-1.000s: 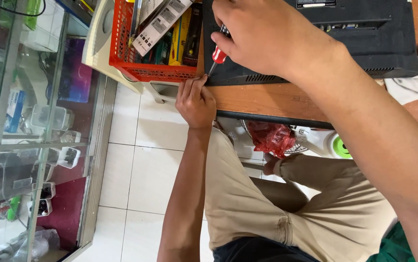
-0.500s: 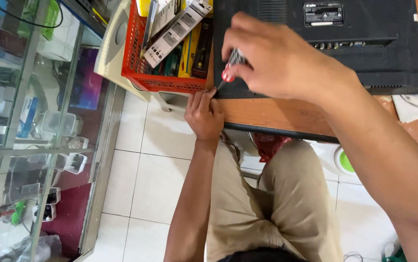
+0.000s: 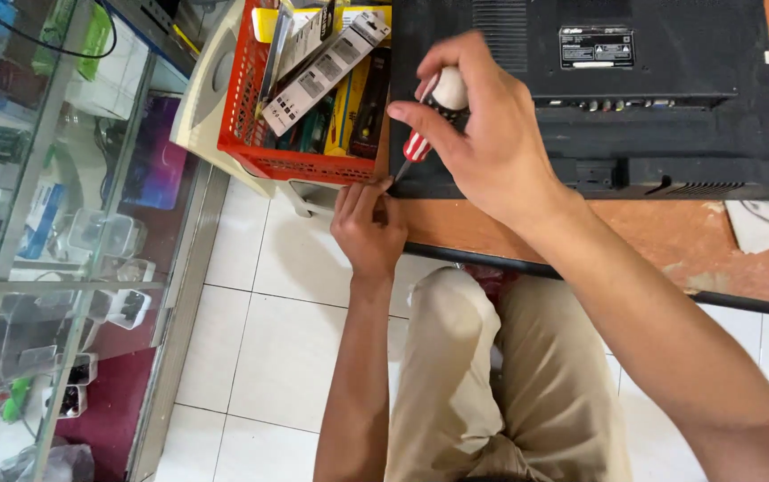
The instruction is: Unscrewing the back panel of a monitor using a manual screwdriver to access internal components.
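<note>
While the right hand [image 3: 483, 134] wrapped its fingers tight around the red-and-white screwdriver [image 3: 429, 125], the tip angled down toward seven o'clock at the black monitor [image 3: 634, 98]'s corner. The left hand [image 3: 368, 228] sat just below, fingers pressed together at that tip on the wooden table [image 3: 670, 241]'s edge. The red basket [image 3: 304, 98] stood at nine o'clock.

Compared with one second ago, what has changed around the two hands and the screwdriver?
The right hand has shifted its grip on the screwdriver, so the white end of the handle now shows above the fingers. The view has also moved, and the basket shows more fully. The left hand stays at the corner of the black panel, by the tip. Basket and panel lie as before.
</note>
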